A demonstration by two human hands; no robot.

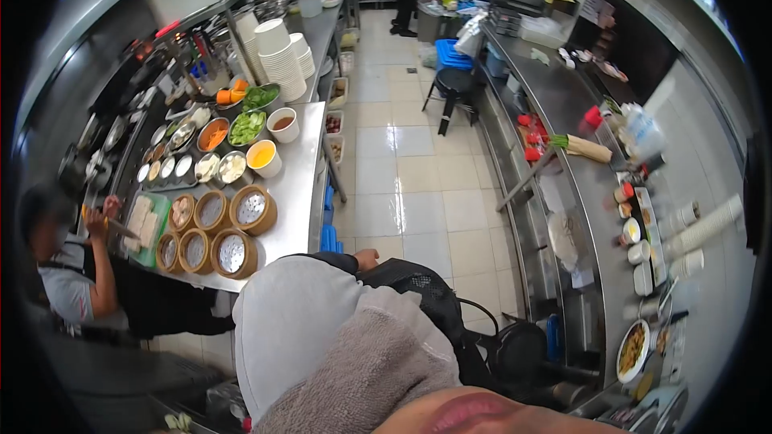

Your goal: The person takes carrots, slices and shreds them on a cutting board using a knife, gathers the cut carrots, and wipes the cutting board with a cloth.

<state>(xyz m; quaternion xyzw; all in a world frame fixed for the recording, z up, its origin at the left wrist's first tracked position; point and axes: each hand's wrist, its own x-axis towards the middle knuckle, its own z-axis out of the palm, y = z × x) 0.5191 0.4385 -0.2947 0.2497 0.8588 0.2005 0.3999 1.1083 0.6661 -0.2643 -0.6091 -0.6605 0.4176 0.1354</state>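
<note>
My left hand (pixel 367 259) shows just past my grey shirt, at the end of a dark sleeve. It is small in view, and its fingers are too unclear to tell whether they are open or curled. Beside it is black mesh material (pixel 410 280). I see nothing held in this hand. The steel prep counter (pixel 293 229) lies to its left, with bamboo steamer baskets (pixel 234 254) near the closest corner. My right hand is out of view.
At the counter's left a co-worker (pixel 100 273) holds a knife (pixel 121 228) by a tray of pale pieces (pixel 143 221). Bowls of toppings, a yellow-filled cup (pixel 264 158) and stacked white bowls (pixel 281 60) stand there. A black stool (pixel 453 84) is on the aisle floor. A steel counter (pixel 591 201) runs along the right.
</note>
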